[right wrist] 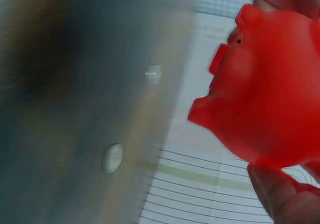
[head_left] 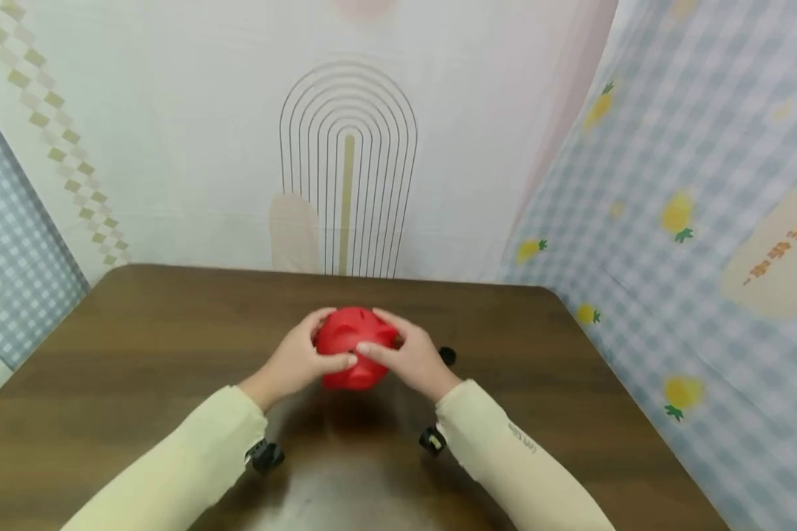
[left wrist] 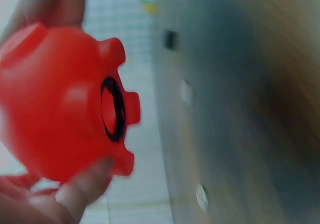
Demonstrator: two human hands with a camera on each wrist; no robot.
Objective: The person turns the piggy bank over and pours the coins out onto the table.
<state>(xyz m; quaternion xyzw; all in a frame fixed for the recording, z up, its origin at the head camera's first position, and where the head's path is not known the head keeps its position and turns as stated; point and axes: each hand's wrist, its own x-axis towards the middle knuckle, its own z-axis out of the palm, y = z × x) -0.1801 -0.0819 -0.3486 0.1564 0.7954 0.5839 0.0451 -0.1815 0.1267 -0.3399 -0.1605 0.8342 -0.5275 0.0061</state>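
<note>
A red piggy bank [head_left: 352, 339] is held between both hands above the wooden table. My left hand [head_left: 299, 358] grips its left side, thumb across the front and fingers round the far side. On the other side my right hand [head_left: 412, 354] grips it in the same way. A slot shows on its top in the head view. In the left wrist view the underside of the piggy bank [left wrist: 55, 104] shows stubby feet and a round opening [left wrist: 114, 109] ringed in black. The right wrist view shows the piggy bank [right wrist: 265, 84] from its other side.
A small black round piece [head_left: 448, 355] lies on the brown table [head_left: 173, 317] just beyond my right hand. Two small silvery pieces [left wrist: 202, 197] lie on the table, hidden in the head view. Patterned cloth [head_left: 206, 147] hangs behind the table and along its right side.
</note>
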